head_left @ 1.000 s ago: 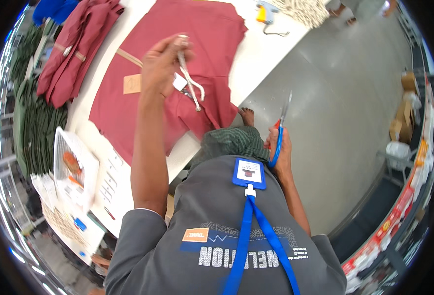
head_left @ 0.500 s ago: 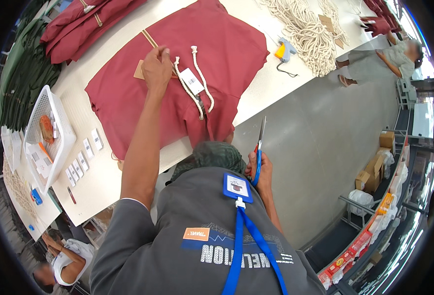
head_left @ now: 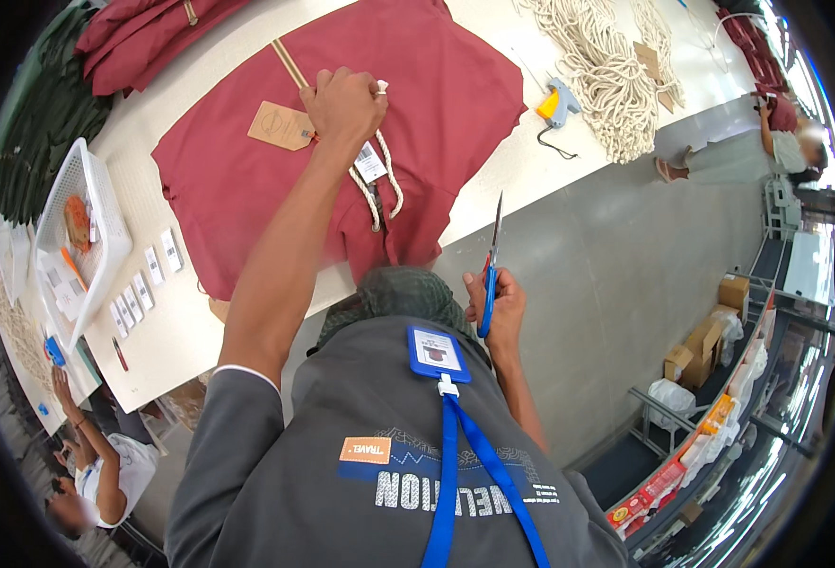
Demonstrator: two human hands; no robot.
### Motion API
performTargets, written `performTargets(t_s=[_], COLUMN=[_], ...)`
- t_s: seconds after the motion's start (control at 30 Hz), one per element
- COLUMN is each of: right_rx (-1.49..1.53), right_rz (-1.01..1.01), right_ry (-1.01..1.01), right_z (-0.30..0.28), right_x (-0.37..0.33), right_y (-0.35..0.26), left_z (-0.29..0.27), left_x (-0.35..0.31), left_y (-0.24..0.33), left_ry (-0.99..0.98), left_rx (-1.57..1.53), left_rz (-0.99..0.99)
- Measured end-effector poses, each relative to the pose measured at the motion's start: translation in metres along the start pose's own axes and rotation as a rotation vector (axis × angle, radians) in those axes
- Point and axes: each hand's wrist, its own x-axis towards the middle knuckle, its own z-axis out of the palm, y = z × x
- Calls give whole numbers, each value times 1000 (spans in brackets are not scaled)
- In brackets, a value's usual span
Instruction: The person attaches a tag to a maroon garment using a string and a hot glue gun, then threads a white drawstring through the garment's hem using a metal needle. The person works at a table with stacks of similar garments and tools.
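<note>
A dark red hooded garment lies spread on the white table. My left hand is closed over it, its fingers curled round the white drawstring near its knotted end. Beside that hand lie a brown card tag and a white label, partly covered by the wrist. Off the table's near edge, my right hand holds scissors with blue and red handles. Their blades point away from me and look closed.
A white basket stands at the left beside several white labels and a small red tool. A tagging gun and heaped cords lie at the right. Dark green garments are stacked far left. Another person stands beyond.
My left hand has moved right from the brown tag to the drawstring's end, uncovering the tag. The scissors in my right hand have turned slightly and stay held.
</note>
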Motion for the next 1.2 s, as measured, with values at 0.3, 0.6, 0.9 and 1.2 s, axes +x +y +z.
performTargets(t_s=[0.3,0.6,0.9,1.2], right_rx=[291,545,499,414], right_rz=[-242,-269,-386,-332], right_ry=[-59,-262,-364,-311], right_z=[7,25,18,9], right_x=[37,53,54,51], right_y=[-82,-105,-99,-109], left_z=[-48,-68,-70,-75], left_x=[-60,-83,-89,-90], left_y=[30,50,51,56], left_ry=[-706,-834,-951,-971], left_rx=[-1426,-1294,-1318,-1327], left_rz=[-20,193,247,155])
